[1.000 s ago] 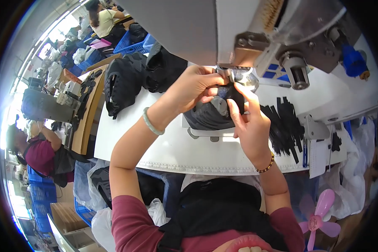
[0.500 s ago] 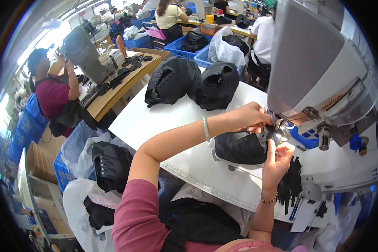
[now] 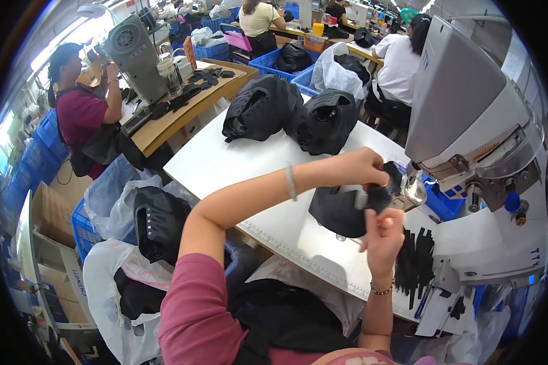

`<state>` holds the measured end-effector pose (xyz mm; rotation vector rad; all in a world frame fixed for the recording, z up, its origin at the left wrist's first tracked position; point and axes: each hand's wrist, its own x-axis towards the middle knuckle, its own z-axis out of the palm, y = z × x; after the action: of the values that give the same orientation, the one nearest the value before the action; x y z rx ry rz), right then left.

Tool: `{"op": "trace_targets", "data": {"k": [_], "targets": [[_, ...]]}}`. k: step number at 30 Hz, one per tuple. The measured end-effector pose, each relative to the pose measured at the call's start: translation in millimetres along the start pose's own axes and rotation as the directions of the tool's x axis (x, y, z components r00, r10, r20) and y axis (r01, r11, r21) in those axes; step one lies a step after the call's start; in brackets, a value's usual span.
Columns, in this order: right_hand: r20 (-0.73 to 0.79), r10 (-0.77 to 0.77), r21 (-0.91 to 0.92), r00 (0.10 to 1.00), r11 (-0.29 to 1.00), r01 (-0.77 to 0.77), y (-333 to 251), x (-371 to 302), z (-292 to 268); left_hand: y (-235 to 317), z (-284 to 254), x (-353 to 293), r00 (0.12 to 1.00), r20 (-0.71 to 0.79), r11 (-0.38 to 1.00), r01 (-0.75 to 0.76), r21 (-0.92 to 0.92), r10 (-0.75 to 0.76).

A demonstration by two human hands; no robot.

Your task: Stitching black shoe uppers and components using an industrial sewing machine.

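A black shoe upper (image 3: 338, 212) is held just left of the sewing machine's shiny metal post (image 3: 413, 190), blurred by motion. My left hand (image 3: 366, 167) reaches over its far side, fingers closed on the upper's edge. On the near side my right hand (image 3: 386, 238) has its bent fingertips against the same upper, somewhat smeared. The part between my hands is folded and dark, so its detail is hard to make out. Two more black shoe uppers, one on the left (image 3: 260, 109) and one on the right (image 3: 324, 121), lie at the far side of the white table (image 3: 204, 161).
The large grey sewing machine head (image 3: 463, 91) rises at the right. Black strips (image 3: 415, 261) lie beside my right wrist. Another upper (image 3: 158, 225) sits over bagged blue crates at the left. A co-worker (image 3: 85, 118) works at a machine on the far left.
Both hands have shifted left with the shoe upper, drawing it away from the machine's post. The upper has turned and its edge is lifted. The view has shifted slightly.
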<state>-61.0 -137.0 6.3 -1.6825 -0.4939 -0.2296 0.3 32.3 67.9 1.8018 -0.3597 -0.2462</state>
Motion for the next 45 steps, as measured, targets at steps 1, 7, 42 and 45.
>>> {"op": "trace_targets", "data": {"k": [1, 7, 42, 45], "targets": [[0.147, -0.042, -0.068, 0.988, 0.996, 0.053, -2, -7, -1, -1, -5, -13, 1.000, -0.015, 0.990, -0.006, 0.142, 0.008], [0.200, -0.346, -0.118, 0.917, 0.920, 0.373, -48, 8, -1, 18, -31, -79, 0.967, 0.156, 0.947, -0.235, 0.218, 0.204], [0.226, -0.236, 0.055, 0.945, 0.972, 0.229, -43, 19, 11, -8, 8, -108, 0.899, -0.259, 0.935, -0.346, 0.077, 0.353], [0.556, 0.167, 0.023, 0.814, 0.976, -0.216, -43, 31, -1, -12, 19, -113, 0.860, -0.251, 0.883, -0.375, 0.281, 0.445]]}}
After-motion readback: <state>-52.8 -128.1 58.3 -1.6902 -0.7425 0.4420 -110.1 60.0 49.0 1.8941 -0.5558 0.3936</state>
